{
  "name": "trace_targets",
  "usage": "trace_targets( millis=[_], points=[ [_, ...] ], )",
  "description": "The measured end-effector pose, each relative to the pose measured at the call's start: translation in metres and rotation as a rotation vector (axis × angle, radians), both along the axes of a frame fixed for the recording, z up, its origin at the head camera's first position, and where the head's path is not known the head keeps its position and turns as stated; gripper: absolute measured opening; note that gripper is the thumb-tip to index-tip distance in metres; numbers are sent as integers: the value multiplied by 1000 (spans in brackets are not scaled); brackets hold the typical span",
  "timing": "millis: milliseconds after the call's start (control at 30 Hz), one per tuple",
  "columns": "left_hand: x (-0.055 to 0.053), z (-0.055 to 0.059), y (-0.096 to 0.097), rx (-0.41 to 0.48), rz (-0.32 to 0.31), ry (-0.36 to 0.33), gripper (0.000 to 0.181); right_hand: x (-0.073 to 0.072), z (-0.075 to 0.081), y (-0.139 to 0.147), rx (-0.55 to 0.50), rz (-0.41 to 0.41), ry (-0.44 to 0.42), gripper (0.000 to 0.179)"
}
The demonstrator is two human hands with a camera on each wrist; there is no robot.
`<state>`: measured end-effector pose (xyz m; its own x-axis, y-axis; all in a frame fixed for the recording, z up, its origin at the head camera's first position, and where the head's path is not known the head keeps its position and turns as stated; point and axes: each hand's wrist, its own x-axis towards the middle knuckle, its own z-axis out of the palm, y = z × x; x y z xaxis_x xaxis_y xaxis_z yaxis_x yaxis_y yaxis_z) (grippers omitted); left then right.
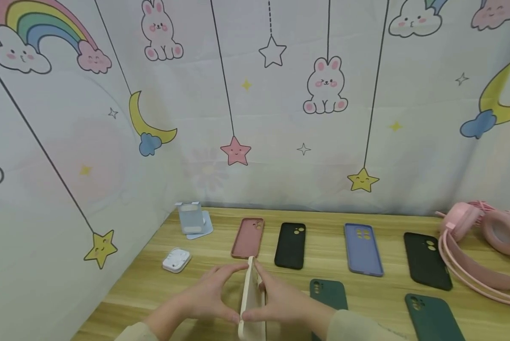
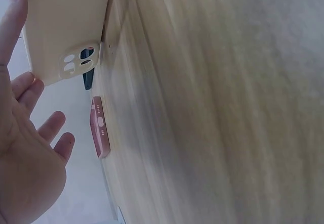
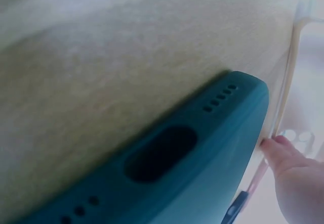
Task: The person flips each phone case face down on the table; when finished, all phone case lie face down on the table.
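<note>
Both hands hold a cream phone case (image 1: 247, 303) on its edge over the table. The left hand (image 1: 197, 296) grips it from the left, thumb near and fingertips at the far end. From the right, the right hand (image 1: 280, 300) holds it with thumb and fingers. In the left wrist view the case's back (image 2: 63, 21) shows camera cutouts, and the left hand's (image 2: 30, 158) other fingers stand off it. In the right wrist view a dark green phone case (image 3: 217, 173) lies in front, partly hiding the right hand's (image 3: 298, 178) surroundings.
Behind lie a dusty pink phone case (image 1: 247, 239), two black cases (image 1: 290, 246) and a blue-purple case (image 1: 363, 248). Another green case (image 1: 434, 317) lies right, near pink headphones (image 1: 459, 220). At left are a phone stand (image 1: 192, 220) and a white earphone box (image 1: 177, 260).
</note>
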<state>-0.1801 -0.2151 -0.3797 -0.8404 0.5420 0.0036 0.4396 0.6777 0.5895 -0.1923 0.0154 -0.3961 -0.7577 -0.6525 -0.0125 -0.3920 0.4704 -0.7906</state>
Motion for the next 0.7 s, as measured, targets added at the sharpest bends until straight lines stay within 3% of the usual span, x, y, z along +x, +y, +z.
trace_targets(
  millis=[700],
  points=[
    [1,4,-4,34,1,-22,101,1,1,-7,-45,-6,-39,107]
  ],
)
